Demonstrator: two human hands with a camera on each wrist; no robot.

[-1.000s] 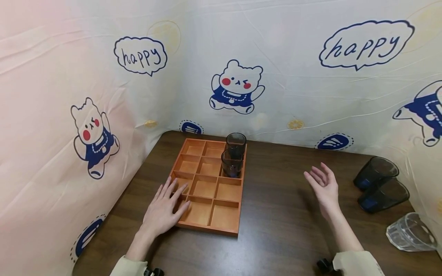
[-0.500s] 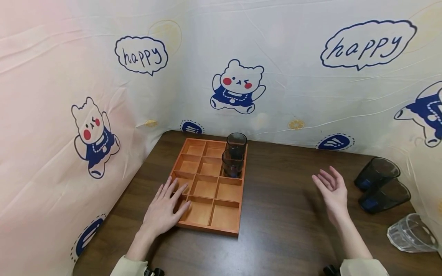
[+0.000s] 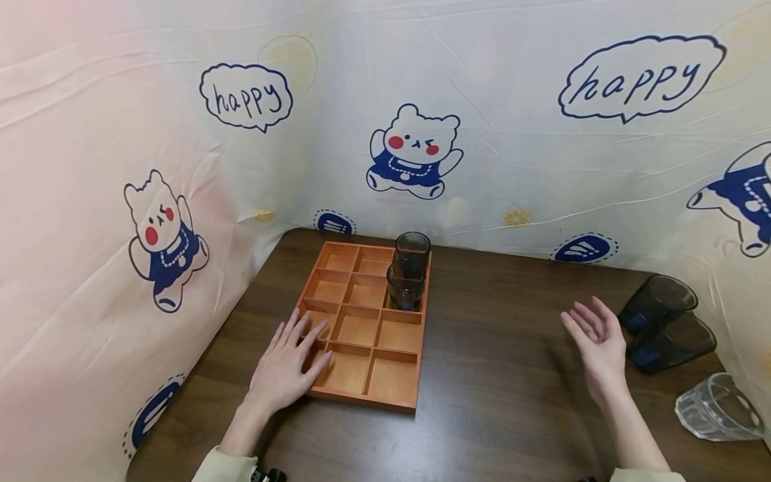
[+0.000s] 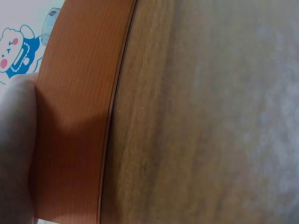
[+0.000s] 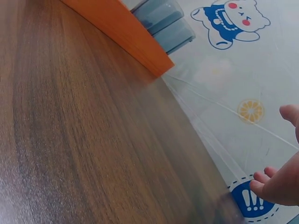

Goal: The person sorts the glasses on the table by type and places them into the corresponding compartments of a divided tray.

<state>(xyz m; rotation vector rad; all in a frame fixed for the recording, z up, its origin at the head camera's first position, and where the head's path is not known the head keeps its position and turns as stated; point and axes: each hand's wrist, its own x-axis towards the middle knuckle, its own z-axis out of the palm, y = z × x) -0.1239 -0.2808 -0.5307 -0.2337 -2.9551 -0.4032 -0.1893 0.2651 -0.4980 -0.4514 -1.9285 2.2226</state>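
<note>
Spreading wide over the left edge of the twelve-compartment wooden tray (image 3: 361, 402), the left hand (image 3: 282, 376) lies before me with straight, parted fingers that touch the tray and reach over its near-left compartments. The right hand (image 3: 604, 353) is off to the other side, well apart from the tray, palm turned inward; its fingers are loosely bent with the thumb set away from them, so I read it as wide and unloaded.

Nearest the right hand I find two smoked-glass tumblers, a farther one (image 3: 658, 302) and a nearer one (image 3: 671, 341), overlapping in my head view. They are just beside the hand, though I cannot tell whether hand and glass touch. Past them, toward me and to the right, a clear faceted tumbler (image 3: 717, 408) sits near the cloth.

In the tray, I see two more smoked-glass tumblers upright in the right-hand column: one in the farthest compartment (image 3: 412, 249), one in the compartment next to it (image 3: 405, 288).

Everything stands on a dark wood-grain table (image 3: 482, 402). Pale green sleeves (image 3: 225, 466) show at my lower frame edge. Around the table hangs a pale cloth (image 3: 512, 161) printed with winking bears (image 3: 413, 152), "happy" speech bubbles (image 3: 247, 98) and, by the right fingers in the wrist view, an orange slice (image 5: 251, 111).
</note>
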